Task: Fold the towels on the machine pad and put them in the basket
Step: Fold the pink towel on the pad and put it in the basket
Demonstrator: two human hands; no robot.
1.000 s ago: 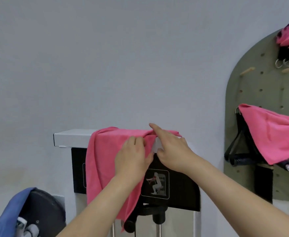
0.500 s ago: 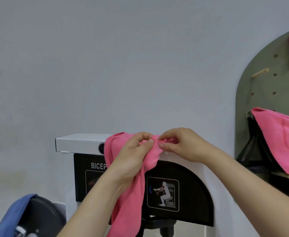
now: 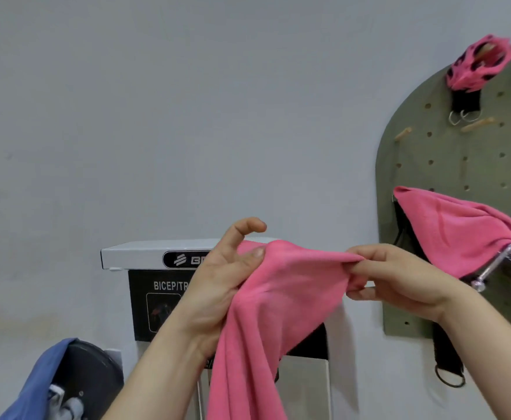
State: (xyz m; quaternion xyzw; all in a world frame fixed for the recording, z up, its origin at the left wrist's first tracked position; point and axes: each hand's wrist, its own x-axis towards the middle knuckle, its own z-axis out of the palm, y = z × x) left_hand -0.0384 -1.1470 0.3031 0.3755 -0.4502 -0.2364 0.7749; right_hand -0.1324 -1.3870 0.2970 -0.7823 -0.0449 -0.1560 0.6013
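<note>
**Pink towel, held by its top edge**

Pink towel [image 3: 278, 313]: in the air between both hands.
Left hand [image 3: 217, 286]: thumb pins one end of the edge, forefinger crooked free.
Right hand [image 3: 399, 277]: fingers curled, pinching the other end.
Edge runs left to right; the bulk hangs below the left hand.
Behind: machine [image 3: 133, 257], placard reads "BICEP/TR", the rest covered.
Basket not in view.

left hand [image 3: 217, 286] gripping pink towel [image 3: 293, 286], forefinger raised, right hand [image 3: 399, 278] pinching its edge

Gym: bicep machine [image 3: 169, 286]; pegboard [image 3: 448, 165] w/ straps.
</note>
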